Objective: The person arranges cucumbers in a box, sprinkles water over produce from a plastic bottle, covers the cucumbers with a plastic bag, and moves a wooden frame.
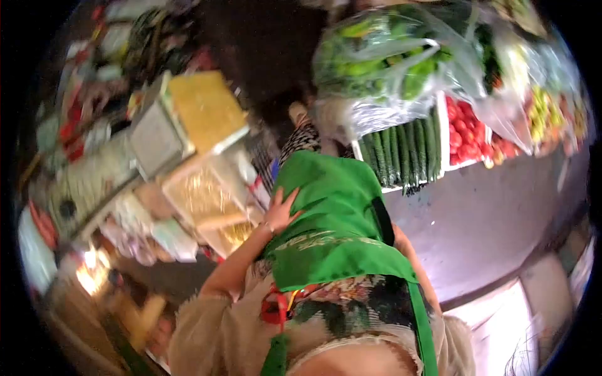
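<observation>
My left hand (282, 212) lies against the side of the green apron (332, 200) I wear, with its fingers spread and nothing in them. My right forearm (417, 260) goes down along the apron's other side, and the hand at its end is hidden. A black strip (382, 220) shows at the apron's right edge; what it is I cannot tell. Ahead and right of the apron stands a white box of cucumbers (404, 150).
Beside the cucumbers are red tomatoes (464, 131) in a white box, and yellow-green fruit (544, 116) further right. Plastic-bagged green vegetables (389, 62) lie behind. Foam boxes (204, 188) and a yellow-topped box (207, 109) crowd the left. Grey floor (476, 219) shows at right.
</observation>
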Available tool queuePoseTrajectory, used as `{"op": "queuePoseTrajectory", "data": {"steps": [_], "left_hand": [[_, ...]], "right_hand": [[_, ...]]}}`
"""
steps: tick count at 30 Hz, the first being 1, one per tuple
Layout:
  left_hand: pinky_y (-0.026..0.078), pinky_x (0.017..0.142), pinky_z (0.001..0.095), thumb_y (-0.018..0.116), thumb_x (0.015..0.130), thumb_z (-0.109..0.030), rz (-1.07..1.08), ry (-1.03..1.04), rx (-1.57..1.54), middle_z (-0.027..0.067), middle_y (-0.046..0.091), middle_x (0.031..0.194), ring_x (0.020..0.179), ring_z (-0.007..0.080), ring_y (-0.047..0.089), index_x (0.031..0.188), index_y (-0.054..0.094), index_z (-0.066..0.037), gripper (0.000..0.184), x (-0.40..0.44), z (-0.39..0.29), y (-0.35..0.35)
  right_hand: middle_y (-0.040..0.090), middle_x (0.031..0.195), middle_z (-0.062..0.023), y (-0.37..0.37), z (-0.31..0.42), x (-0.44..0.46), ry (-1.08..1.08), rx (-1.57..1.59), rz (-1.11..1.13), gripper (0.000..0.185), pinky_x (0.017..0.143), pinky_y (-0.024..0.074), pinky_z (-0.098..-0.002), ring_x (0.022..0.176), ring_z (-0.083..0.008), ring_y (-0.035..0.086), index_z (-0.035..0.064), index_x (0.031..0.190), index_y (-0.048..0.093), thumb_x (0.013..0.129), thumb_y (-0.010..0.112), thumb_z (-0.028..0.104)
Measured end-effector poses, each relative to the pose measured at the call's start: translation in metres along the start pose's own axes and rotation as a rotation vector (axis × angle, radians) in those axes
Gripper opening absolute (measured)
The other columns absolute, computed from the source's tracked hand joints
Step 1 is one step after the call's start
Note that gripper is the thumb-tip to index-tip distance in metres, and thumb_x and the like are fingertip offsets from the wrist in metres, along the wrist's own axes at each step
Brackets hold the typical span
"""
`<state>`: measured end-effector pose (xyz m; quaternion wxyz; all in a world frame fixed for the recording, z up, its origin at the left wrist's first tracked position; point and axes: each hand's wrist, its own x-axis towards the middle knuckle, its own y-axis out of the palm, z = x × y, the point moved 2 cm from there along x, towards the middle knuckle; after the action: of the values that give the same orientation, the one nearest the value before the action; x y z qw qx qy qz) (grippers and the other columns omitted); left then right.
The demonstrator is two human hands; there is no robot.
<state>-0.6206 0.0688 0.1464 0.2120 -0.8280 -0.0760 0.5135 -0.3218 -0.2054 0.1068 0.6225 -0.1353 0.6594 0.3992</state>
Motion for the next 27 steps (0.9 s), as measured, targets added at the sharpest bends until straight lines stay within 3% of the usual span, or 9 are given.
{"op": "queuePoseTrajectory", "data": {"steps": [7, 9, 10, 13, 17, 20, 21, 24, 27], "left_hand": [[0.042, 0.099, 0.0568, 0.058, 0.089, -0.048, 0.053, -0.093, -0.003, 0.0219, 0.014, 0.155, 0.129, 0.0547, 0.031, 0.147, 0.029, -0.032, 0.067, -0.04, -0.055, 0.051], [0.044, 0.097, 0.056, 0.063, 0.086, -0.04, -0.005, -0.011, -0.032, 0.0205, 0.015, 0.155, 0.13, 0.0519, 0.032, 0.147, 0.03, -0.034, 0.07, -0.046, -0.05, 0.079], [0.048, 0.093, 0.0544, 0.066, 0.085, -0.034, -0.143, 0.064, -0.046, 0.0189, 0.017, 0.155, 0.132, 0.0477, 0.034, 0.147, 0.029, -0.036, 0.072, -0.05, -0.043, 0.1], [0.051, 0.09, 0.0513, 0.065, 0.085, -0.034, 0.052, -0.068, -0.069, 0.0186, 0.018, 0.155, 0.132, 0.0456, 0.034, 0.147, 0.028, -0.037, 0.072, -0.064, -0.05, 0.103], [0.053, 0.088, 0.0505, 0.065, 0.086, -0.034, 0.04, -0.14, -0.108, 0.0182, 0.019, 0.154, 0.133, 0.0438, 0.033, 0.147, 0.028, -0.037, 0.071, -0.079, -0.043, 0.127], [0.052, 0.089, 0.0516, 0.063, 0.087, -0.034, 0.064, -0.132, -0.135, 0.0188, 0.02, 0.153, 0.13, 0.0449, 0.035, 0.146, 0.03, -0.036, 0.068, -0.087, -0.035, 0.138], [0.052, 0.089, 0.0514, 0.063, 0.087, -0.034, 0.082, -0.112, -0.123, 0.019, 0.02, 0.153, 0.129, 0.0452, 0.036, 0.146, 0.031, -0.035, 0.067, -0.089, -0.035, 0.136], [0.049, 0.095, 0.0498, 0.065, 0.085, -0.022, 0.164, -0.197, -0.183, 0.0149, 0.014, 0.157, 0.135, 0.0424, 0.032, 0.144, 0.035, -0.036, 0.068, -0.092, -0.036, 0.125], [0.049, 0.096, 0.0501, 0.065, 0.084, -0.021, 0.114, -0.177, -0.193, 0.015, 0.014, 0.157, 0.135, 0.0424, 0.032, 0.145, 0.034, -0.035, 0.07, -0.098, -0.023, 0.146]], "right_hand": [[0.063, 0.114, -0.0071, -0.082, -0.027, -0.003, 0.07, -0.153, -0.069, 0.046, 0.082, 0.0501, -0.0297, 0.099, -0.0162, 0.059, 0.0024, 0.134, 0.049, 0.094, 0.057, 0.024], [0.063, 0.114, -0.007, -0.092, -0.029, 0.006, 0.076, -0.195, -0.096, 0.045, 0.081, 0.0502, -0.0297, 0.099, -0.0163, 0.059, 0.0024, 0.134, 0.049, 0.094, 0.057, 0.023], [0.063, 0.114, -0.007, -0.095, -0.028, 0.015, 0.079, -0.209, -0.107, 0.045, 0.081, 0.0502, -0.0297, 0.1, -0.0163, 0.059, 0.0024, 0.134, 0.049, 0.094, 0.057, 0.022], [0.063, 0.114, -0.0068, -0.101, -0.02, 0.039, 0.078, -0.284, -0.147, 0.045, 0.081, 0.0502, -0.0298, 0.1, -0.0164, 0.059, 0.0024, 0.134, 0.048, 0.094, 0.057, 0.02], [0.063, 0.114, -0.0065, -0.075, 0.014, 0.054, -0.182, -0.56, -0.024, 0.044, 0.08, 0.0502, -0.0296, 0.1, -0.0163, 0.06, 0.0027, 0.134, 0.048, 0.093, 0.057, 0.016], [0.062, 0.117, -0.0039, -0.059, 0.02, 0.059, -0.009, -0.681, -0.122, 0.046, 0.086, 0.0466, -0.0364, 0.106, -0.0155, 0.058, 0.0083, 0.135, 0.049, 0.094, 0.054, 0.029], [0.062, 0.118, -0.0054, -0.054, 0.02, 0.06, 0.017, -0.677, -0.167, 0.046, 0.073, 0.0438, -0.0281, 0.101, -0.0141, 0.057, 0.0087, 0.135, 0.05, 0.094, 0.056, 0.028], [0.06, 0.122, -0.0077, -0.039, 0.015, 0.054, -0.044, -0.637, -0.096, 0.047, 0.085, 0.0441, -0.0292, 0.107, -0.0157, 0.055, 0.0023, 0.135, 0.048, 0.094, 0.057, 0.025], [0.058, 0.125, -0.009, -0.039, -0.002, 0.058, -0.057, -0.648, -0.007, 0.049, 0.099, 0.0403, -0.0302, 0.113, -0.0179, 0.054, -0.0009, 0.137, 0.045, 0.096, 0.056, 0.023]]}}
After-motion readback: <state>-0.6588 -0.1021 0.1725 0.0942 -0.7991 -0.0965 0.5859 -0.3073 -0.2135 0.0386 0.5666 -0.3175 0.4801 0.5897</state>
